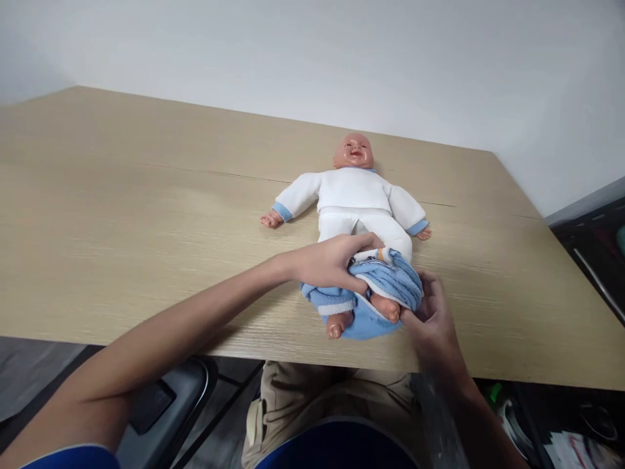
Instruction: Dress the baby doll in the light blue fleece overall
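A baby doll [354, 190] lies on its back, its head toward the wall and its feet toward me. It wears a white top with blue cuffs, and its thighs are white. Blue pants [390, 277] with white trim are bunched around its lower legs, and both bare feet stick out. My left hand [336, 260] reaches across the legs, thumb and fingers closed on the bunched cloth. Low on the other side, my right hand [432, 319] pinches the pants' edge beside the foot nearer to it. Some of its fingers are hidden behind the cloth.
The doll rests near the front edge of a light wooden table [146, 228], which meets a pale wall. A grey chair [166, 404] with a dark object on it stands below left. Dark shelving with papers [576, 449] is at the lower right.
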`<action>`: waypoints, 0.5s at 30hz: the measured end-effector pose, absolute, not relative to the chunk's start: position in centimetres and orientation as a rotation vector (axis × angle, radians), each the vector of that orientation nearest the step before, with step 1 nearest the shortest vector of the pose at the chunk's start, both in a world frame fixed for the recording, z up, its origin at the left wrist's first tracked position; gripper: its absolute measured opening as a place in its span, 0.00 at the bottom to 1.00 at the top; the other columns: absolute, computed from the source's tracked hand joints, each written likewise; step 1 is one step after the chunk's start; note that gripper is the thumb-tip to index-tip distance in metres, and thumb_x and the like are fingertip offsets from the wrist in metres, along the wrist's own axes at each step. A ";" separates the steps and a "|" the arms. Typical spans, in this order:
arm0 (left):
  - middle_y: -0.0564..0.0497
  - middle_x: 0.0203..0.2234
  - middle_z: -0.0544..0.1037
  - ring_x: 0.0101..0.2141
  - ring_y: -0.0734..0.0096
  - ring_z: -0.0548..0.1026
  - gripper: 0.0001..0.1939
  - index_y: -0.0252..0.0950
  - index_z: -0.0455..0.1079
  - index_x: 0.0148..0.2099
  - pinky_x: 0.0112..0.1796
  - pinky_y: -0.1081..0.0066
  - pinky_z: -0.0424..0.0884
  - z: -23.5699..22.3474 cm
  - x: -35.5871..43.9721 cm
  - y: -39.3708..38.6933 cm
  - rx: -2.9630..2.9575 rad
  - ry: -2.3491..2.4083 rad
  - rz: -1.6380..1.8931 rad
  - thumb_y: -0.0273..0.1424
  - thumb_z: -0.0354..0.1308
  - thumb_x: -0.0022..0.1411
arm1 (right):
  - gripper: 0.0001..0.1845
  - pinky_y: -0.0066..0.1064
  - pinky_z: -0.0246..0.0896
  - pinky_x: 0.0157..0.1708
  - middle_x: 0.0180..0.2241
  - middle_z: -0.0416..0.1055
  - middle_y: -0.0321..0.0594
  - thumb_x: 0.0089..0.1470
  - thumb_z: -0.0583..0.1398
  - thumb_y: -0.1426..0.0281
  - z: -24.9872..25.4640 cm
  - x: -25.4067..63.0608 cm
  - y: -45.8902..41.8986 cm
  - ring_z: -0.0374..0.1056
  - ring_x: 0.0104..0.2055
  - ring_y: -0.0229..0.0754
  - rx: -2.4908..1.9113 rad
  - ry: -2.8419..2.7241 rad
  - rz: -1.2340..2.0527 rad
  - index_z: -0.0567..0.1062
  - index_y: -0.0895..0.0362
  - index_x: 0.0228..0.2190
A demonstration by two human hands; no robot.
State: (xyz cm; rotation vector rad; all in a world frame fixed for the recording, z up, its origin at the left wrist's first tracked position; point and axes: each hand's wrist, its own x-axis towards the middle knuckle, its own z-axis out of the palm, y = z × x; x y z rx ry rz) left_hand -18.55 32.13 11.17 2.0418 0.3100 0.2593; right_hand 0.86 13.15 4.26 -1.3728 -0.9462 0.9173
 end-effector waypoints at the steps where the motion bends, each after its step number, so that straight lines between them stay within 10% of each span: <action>1: 0.52 0.41 0.79 0.41 0.60 0.77 0.25 0.37 0.71 0.57 0.43 0.66 0.69 11.0 -18.6 32.0 2.056 0.324 0.290 0.37 0.72 0.60 | 0.29 0.37 0.79 0.47 0.54 0.81 0.41 0.56 0.72 0.69 4.5 1.3 13.5 0.80 0.49 0.49 -1.369 -0.969 0.912 0.72 0.47 0.57; 8: 0.54 0.31 0.74 0.32 0.67 0.71 0.10 0.37 0.70 0.40 0.37 0.67 0.64 10.3 -19.3 31.8 2.197 0.260 0.397 0.37 0.67 0.66 | 0.09 0.36 0.74 0.44 0.39 0.80 0.36 0.61 0.72 0.66 6.2 5.9 16.5 0.75 0.41 0.47 -1.392 -1.371 0.935 0.81 0.51 0.43; 15: 0.48 0.38 0.77 0.43 0.56 0.73 0.30 0.36 0.74 0.45 0.51 0.59 0.65 11.5 -21.7 32.1 2.474 0.320 0.423 0.61 0.68 0.70 | 0.14 0.37 0.74 0.48 0.42 0.78 0.37 0.63 0.75 0.60 9.0 8.8 19.1 0.74 0.45 0.49 -1.278 -1.780 0.982 0.81 0.49 0.47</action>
